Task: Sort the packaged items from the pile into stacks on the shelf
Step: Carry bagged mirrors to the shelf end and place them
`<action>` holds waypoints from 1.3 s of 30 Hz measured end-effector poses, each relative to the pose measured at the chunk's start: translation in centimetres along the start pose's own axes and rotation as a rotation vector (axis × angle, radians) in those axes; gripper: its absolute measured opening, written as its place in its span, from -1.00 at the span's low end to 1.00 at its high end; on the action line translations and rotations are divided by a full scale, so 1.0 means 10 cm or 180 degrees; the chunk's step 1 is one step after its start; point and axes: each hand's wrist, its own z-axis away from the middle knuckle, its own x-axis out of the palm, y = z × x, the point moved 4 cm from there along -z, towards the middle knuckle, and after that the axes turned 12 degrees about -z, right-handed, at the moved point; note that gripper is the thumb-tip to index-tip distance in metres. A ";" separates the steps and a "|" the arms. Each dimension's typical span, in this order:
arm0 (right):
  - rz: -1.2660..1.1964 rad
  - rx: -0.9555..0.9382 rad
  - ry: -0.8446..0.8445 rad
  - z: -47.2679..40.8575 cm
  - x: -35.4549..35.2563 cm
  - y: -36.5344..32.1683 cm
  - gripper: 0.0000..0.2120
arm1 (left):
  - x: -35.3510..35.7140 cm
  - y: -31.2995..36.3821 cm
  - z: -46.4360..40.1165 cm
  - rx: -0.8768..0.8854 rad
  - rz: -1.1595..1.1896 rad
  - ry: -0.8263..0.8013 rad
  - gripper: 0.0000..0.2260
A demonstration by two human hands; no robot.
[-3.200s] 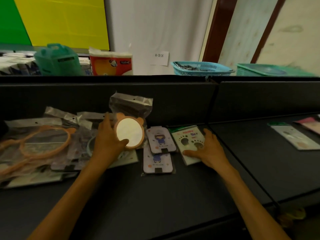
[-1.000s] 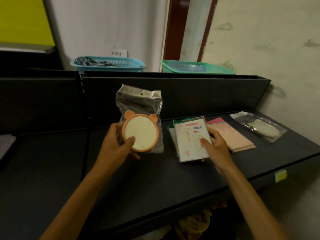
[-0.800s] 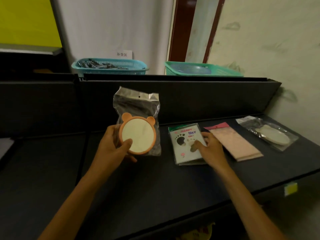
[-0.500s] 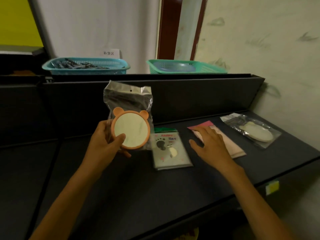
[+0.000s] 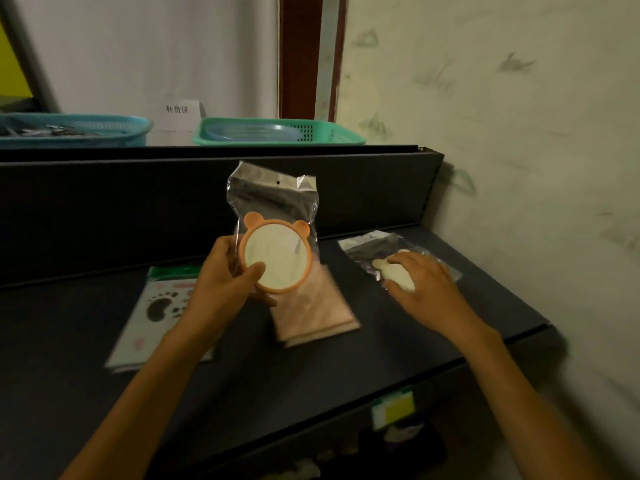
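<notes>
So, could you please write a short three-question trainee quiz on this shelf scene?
1. True or false: the left hand holds the orange bear-eared mirror packet off the shelf.
2. Which packet lies under the right hand? A pink, B clear with a cream item, C footprint card.
3. What colour is the basket nearest the wall corner?

Key: 1 true. 2 B, the clear packet. 3 green.

My left hand (image 5: 230,289) covering part of the footprint card (image 5: 157,306), bagged bear mirror (image 5: 275,254) hiding the pink pack's (image 5: 313,306) top, my right hand (image 5: 427,285) over the cream item (image 5: 398,277), blue basket (image 5: 74,128) cut off at left, wall label (image 5: 177,110) too blurred to read.
</notes>
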 end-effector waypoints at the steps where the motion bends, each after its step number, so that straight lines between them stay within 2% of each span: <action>1: 0.0002 0.0010 -0.0047 -0.02 -0.08 0.17 -0.57 | 0.18 0.06 0.01 -0.0031 0.0036 -0.0025 -0.69; 8: -0.0332 -0.0126 -0.0051 -0.21 -0.49 0.99 -0.65 | 1.20 0.28 0.03 -0.0380 0.0110 -0.0128 -0.65; 16: -0.0577 -0.0246 -0.0054 -0.39 -0.66 1.32 -0.64 | 2.00 0.47 -0.09 -0.0586 0.0061 -0.0203 -0.59; 20: -0.0651 -0.0308 0.0001 -0.40 -0.71 1.41 -0.65 | 2.19 0.41 -0.18 -0.0707 -0.0371 -0.0287 -0.54; 22: -0.0639 -0.0322 0.0007 -0.38 -0.73 1.47 -0.65 | 2.24 0.43 -0.18 -0.0648 -0.0671 -0.0215 -0.48; 26: -0.0653 -0.0358 0.0002 -0.37 -0.76 1.53 -0.66 | 2.20 0.47 -0.17 -0.0281 -0.1745 0.0074 -0.42; 30: -0.0688 -0.0359 -0.0048 -0.38 -0.73 1.52 -0.65 | 2.13 0.48 -0.15 -0.0131 -0.2337 0.0017 -0.46; 39: -0.0659 -0.0479 -0.0157 -0.43 -0.64 1.17 -0.62 | 1.58 0.56 0.01 0.0000 -0.3300 -0.0092 -0.38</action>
